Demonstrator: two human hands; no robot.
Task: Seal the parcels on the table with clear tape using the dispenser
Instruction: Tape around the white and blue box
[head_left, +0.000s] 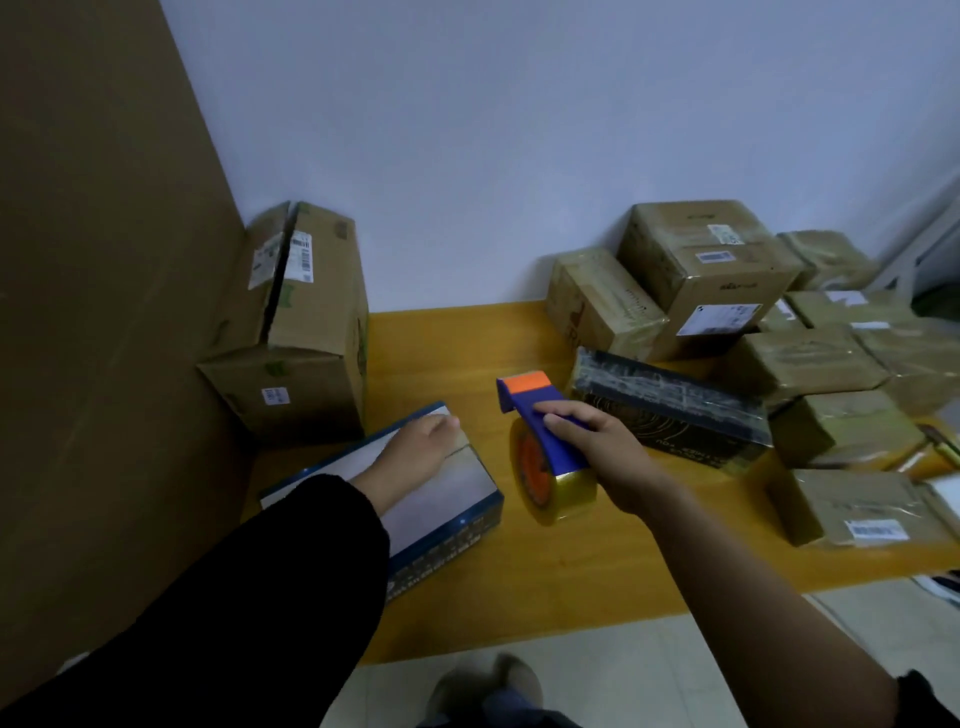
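Observation:
A flat blue box with a pale top (457, 488) lies on the yellow wooden table (545, 566) at the near left. My left hand (410, 457) rests flat on its top, fingers stretched toward the far edge. My right hand (597, 452) grips the blue handle of the tape dispenser (540, 415), which has an orange front piece and carries a roll of clear tape (556, 488). The dispenser is held just right of the blue box, with the roll near the table top. A black box wrapped in tape (670, 410) lies behind my right hand.
A tall cardboard box (301, 332) stands at the far left against a brown board (104, 312). Several taped brown parcels (711, 270) are piled along the right side and back of the table. The tiled floor (571, 670) and my foot show below the table's near edge.

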